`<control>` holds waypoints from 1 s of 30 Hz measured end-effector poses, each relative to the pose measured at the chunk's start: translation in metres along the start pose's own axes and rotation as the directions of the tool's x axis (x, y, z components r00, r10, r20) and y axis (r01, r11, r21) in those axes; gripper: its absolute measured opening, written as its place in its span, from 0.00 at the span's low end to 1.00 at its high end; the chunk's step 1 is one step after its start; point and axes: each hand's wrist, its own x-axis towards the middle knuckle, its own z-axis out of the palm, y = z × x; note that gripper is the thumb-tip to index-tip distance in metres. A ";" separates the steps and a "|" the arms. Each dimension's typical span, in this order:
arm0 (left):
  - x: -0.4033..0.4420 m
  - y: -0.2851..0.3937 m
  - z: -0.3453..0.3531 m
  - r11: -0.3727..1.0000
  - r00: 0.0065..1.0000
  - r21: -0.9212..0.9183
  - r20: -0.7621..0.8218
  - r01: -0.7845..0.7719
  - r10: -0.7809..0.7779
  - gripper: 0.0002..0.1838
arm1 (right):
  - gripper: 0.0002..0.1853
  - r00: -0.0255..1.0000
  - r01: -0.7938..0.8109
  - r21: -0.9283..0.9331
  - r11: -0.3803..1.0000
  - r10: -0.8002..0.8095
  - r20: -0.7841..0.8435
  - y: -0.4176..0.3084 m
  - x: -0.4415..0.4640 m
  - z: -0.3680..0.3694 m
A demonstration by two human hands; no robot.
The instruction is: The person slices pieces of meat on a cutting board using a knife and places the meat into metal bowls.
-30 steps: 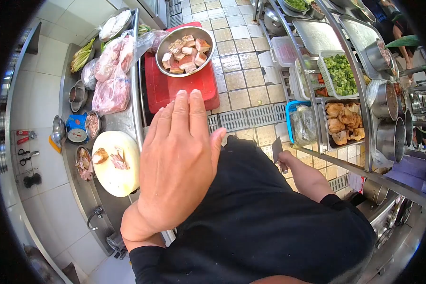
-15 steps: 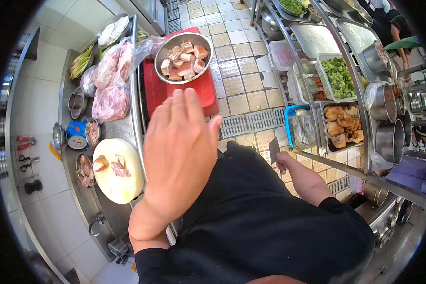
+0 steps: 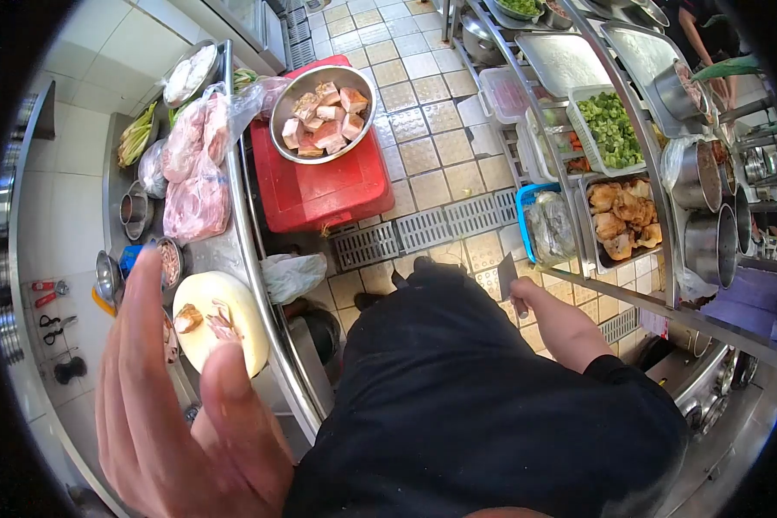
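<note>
My left hand (image 3: pixel 181 397) is raised close to the camera at the lower left, fingers stretched and thumb apart, holding nothing. Behind it on the steel counter lies a round, pale cutting board (image 3: pixel 246 315). A brown chunk of meat (image 3: pixel 187 319) and some sliced meat (image 3: pixel 222 321) rest on the board, partly covered by my thumb. Down at my right side, my right hand (image 3: pixel 523 296) is closed round the handle of a cleaver (image 3: pixel 506 274), whose flat blade points forward over the floor. A steel bowl of meat chunks (image 3: pixel 324 121) stands on a red lidded box (image 3: pixel 319 190).
Bagged raw meat (image 3: pixel 197 207) lies on the steel counter at left. The rack at right holds a basket of chopped green vegetables (image 3: pixel 611 129), a tray of browned meat (image 3: pixel 622 220) and steel pots (image 3: pixel 710 255). Another person's arm (image 3: pixel 695 39) shows at upper right. Floor grates (image 3: pixel 423 229) cross the tiles.
My left hand has swung left and down from before the red box to in front of the cutting board, its fingers spreading. My right hand still grips the cleaver in nearly the same place.
</note>
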 end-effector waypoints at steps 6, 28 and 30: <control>0.096 -0.043 0.105 0.995 0.999 -0.093 -0.022 -0.034 0.032 0.18 | 0.10 1.000 0.025 0.066 0.997 -0.026 0.014 -0.010 0.003 0.007; 0.190 -0.103 0.392 0.971 0.814 -0.200 0.581 0.134 0.007 0.27 | 0.10 0.999 0.026 0.004 1.000 -0.026 0.043 -0.026 -0.011 0.022; 0.190 -0.112 0.392 0.974 0.805 -0.214 0.588 0.068 0.073 0.29 | 0.10 0.999 0.033 -0.032 0.999 -0.032 0.024 -0.028 -0.008 0.021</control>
